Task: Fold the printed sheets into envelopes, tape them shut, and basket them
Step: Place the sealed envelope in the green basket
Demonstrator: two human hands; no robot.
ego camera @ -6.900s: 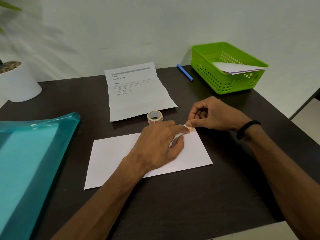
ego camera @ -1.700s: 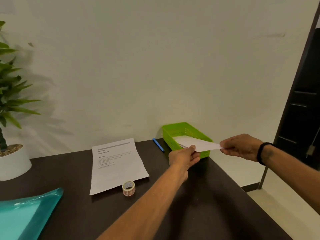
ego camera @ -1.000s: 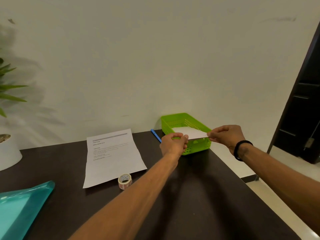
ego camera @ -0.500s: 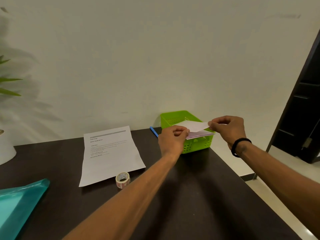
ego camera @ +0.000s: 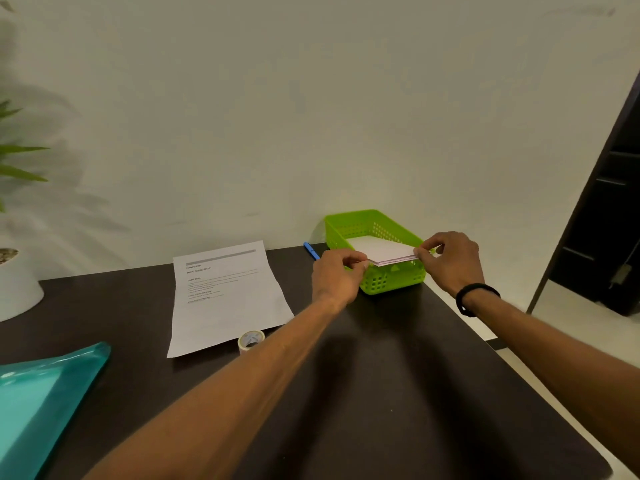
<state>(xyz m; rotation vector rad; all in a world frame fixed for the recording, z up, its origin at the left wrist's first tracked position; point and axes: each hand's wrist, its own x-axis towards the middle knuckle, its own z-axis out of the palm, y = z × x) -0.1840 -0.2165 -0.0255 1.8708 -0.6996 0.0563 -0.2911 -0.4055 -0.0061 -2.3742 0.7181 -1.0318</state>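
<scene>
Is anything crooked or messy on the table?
A little. The white paper envelopes lie crooked in the green plastic basket, one corner poking over its rim. The left hand and right hand pinch them.

The green perforated plastic basket (ego camera: pixel 375 258) stands at the far right corner of the dark wooden table (ego camera: pixel 381 393), close to the pale wall behind it. Its open top is largely covered by the white folded envelopes (ego camera: pixel 384 250), with the left hand (ego camera: pixel 337 277) at its near-left corner and the right hand (ego camera: pixel 452 261) at its right rim. Just left of the basket lies a blue pen (ego camera: pixel 311 250); further left, the white printed sheet (ego camera: pixel 225 296), with a small tape roll (ego camera: pixel 250 340) at the sheet's near edge. Nearer than the basket, between the two forearms, the tabletop is bare. Far left of the basket sit a teal plastic folder (ego camera: pixel 41 403) and a white plant pot (ego camera: pixel 15 285).
</scene>
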